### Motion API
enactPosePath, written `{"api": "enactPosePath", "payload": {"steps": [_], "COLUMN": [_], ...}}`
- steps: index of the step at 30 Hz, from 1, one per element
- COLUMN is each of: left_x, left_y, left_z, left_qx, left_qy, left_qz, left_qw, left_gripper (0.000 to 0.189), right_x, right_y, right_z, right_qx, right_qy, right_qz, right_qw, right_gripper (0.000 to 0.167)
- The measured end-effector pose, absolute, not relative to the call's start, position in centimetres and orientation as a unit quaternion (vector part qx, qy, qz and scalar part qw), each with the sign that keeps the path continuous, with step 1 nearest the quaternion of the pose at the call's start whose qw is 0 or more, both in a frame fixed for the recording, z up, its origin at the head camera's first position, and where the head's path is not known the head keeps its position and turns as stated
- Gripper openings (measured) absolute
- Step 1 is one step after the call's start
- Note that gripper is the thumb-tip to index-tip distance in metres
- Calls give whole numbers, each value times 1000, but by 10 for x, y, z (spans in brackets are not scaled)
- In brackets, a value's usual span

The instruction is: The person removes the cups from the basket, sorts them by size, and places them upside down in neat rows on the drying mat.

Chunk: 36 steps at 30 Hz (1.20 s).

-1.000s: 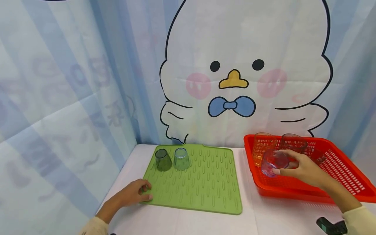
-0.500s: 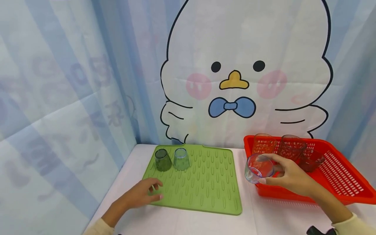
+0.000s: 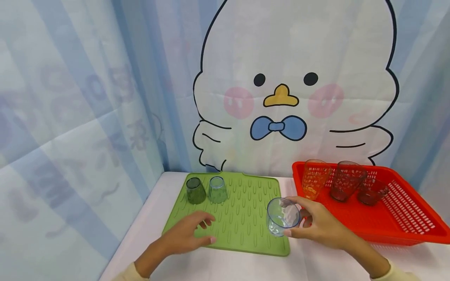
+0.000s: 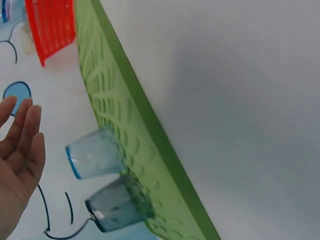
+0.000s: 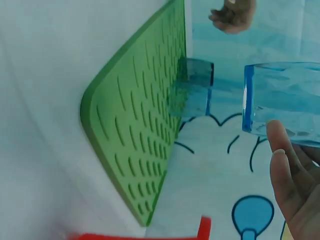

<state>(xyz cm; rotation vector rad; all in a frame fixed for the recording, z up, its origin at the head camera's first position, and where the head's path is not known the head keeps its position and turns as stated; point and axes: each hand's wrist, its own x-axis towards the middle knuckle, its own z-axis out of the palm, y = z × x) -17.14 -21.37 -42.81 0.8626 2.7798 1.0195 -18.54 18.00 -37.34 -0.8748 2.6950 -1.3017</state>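
My right hand grips a clear, blue-tinted drinking glass between thumb and fingers. It hangs above the right part of a green ribbed mat; a round blue-edged end faces the head camera. On the mat's far left, a dark grey glass and a light blue glass stand side by side, narrowing toward their tops. Over the mat's front left hovers my left hand, fingers loosely bent and holding nothing. The left wrist view shows that hand apart from both standing glasses.
A red perforated basket stands on the right. Inside it are an orange glass, a tall dark glass and a shorter dark glass. A curtain with a cartoon bird hangs behind the white table.
My right hand has carried the glass left, out from over the basket to above the mat's right side. My left hand has moved right, further over the mat.
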Motion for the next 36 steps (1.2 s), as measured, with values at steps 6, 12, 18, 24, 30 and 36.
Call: {"api": "enactPosePath", "payload": {"steps": [6,12,18,24,30,36], "left_x": [-163,-155,-151,-153,-154,-155], "left_y": [-192,-175,-163,-152,-147,-146], "left_z": [-415,-406,-401,-397,-399,-402], "left_qx": [284,310,340,364,374,376], "left_qy": [890,871,855,849,844,839], "left_qz": [355,379,392,383,385,392], "left_qw": [40,29,18,2,11,17], "left_gripper": [58,64,68,72,73,71], "right_x": [-176,-168,-167,-168,-168,-168], "right_y": [159,143,135,130,125,123], "right_z": [-378,-386,-393,-399,-404,-408], "right_qx": [-315,-339,-372,-396,-396,-400], "right_qy": [851,840,828,814,815,813], "right_qz": [-420,-423,-420,-424,-422,-424], "right_qw": [12,18,12,-17,-14,-18], "right_gripper": [64,64,63,62,62,63]}}
